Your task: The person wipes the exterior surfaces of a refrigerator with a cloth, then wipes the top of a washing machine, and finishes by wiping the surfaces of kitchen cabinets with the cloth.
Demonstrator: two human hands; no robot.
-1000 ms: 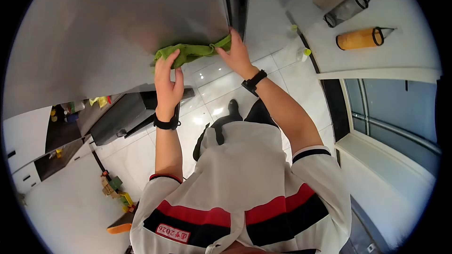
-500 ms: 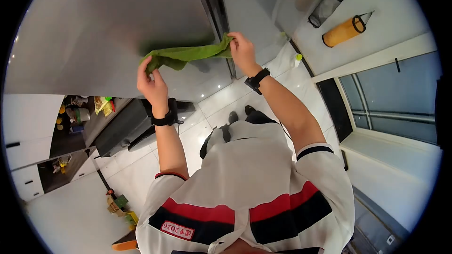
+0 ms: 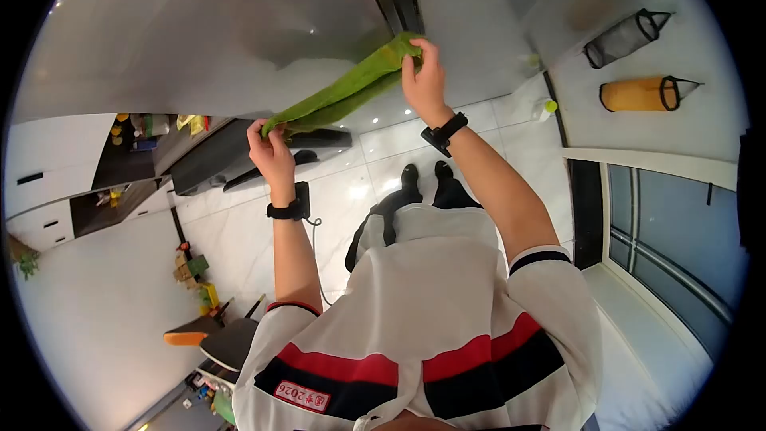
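Note:
A green cloth (image 3: 343, 94) is stretched in the air between my two hands, in front of a grey glossy upright panel. My left hand (image 3: 272, 158) pinches its lower left end between thumb and fingers. Higher up on the right, my right hand (image 3: 424, 84) grips the other end, fingers folded over the edge. The cloth slants up from left to right and hangs in a long fold. Whether it touches the panel I cannot tell. Each of my wrists wears a black band with a small device.
The grey panel (image 3: 239, 48) fills the upper left, with a dark vertical seam. White cabinets with open shelves (image 3: 128, 160) stand left. A grey mesh holder (image 3: 626, 38) and an orange one (image 3: 638, 94) hang at right, above a bottle (image 3: 546, 109). Chairs (image 3: 231, 343) are lower left.
My right hand has risen slightly and moved right, so the cloth now slants more steeply. My left hand is a little lower. The view has shifted, showing more floor and the chairs.

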